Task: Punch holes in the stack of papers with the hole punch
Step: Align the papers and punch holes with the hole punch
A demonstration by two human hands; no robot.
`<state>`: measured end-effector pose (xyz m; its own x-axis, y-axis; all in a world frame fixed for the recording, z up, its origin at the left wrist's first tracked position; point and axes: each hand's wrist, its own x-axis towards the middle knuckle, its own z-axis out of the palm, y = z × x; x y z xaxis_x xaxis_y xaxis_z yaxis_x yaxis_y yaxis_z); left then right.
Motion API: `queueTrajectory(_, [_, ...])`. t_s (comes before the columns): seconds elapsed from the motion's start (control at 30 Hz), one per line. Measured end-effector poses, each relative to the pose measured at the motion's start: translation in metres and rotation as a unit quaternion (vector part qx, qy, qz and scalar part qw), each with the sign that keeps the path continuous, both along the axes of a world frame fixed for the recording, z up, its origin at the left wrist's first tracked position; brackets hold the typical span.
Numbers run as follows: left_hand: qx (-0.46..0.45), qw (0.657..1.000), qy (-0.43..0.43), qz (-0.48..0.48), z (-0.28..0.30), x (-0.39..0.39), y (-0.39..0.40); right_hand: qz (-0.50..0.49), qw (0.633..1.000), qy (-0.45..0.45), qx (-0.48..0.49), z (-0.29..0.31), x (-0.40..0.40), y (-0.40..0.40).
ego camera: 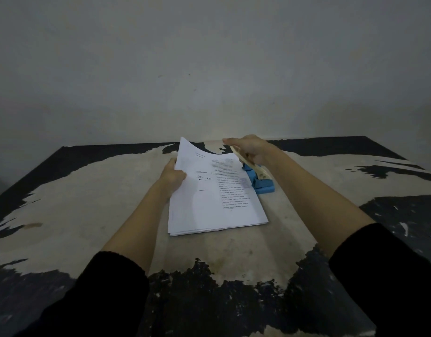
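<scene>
A stack of white printed papers [209, 203] lies in the middle of the table, its far left corner curled upward. My left hand [172, 175] grips the stack's left edge near the far end, thumb on top. A blue hole punch [259, 182] sits against the stack's right edge, with a pale strip, perhaps its lever or guide, across its top. My right hand [249, 148] rests over the punch, fingers closed around the far end of that strip. The stack's right edge meets the punch's mouth; whether the paper is inside cannot be seen.
The table [88, 203] is worn, with pale bare patches and dark peeling paint at the edges. A plain grey wall [209, 69] stands right behind its far edge. Both forearms reach in from black sleeves.
</scene>
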<state>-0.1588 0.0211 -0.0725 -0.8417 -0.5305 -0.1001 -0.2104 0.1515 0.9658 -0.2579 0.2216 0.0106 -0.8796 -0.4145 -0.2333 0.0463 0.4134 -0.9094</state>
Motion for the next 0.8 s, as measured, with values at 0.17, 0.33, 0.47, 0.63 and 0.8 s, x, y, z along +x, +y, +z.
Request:
queueTrajectory(0.17, [0.004, 1.000, -0.006, 0.007, -0.001, -0.005, 0.005, -0.028, 0.999, -0.003, -0.040, -0.002, -0.003, -0.002])
queueTrajectory(0.33, [0.008, 1.000, -0.006, 0.010, 0.000, -0.011, 0.011, -0.033, 0.998, 0.006, -0.059, -0.003, -0.002, -0.003])
queueTrajectory(0.47, [0.008, 1.000, -0.009, 0.011, -0.003, -0.012, 0.015, -0.028, 0.998, 0.008, -0.063, -0.003, -0.003, -0.003])
queueTrajectory(0.63, [0.008, 1.000, -0.006, 0.023, -0.006, -0.010, 0.015, -0.018, 0.998, 0.013, -0.052, -0.004, -0.001, -0.002])
queueTrajectory(0.8, [0.007, 1.000, -0.003, 0.023, -0.007, -0.011, 0.015, 0.021, 0.994, 0.088, 0.060, -0.006, 0.003, -0.002])
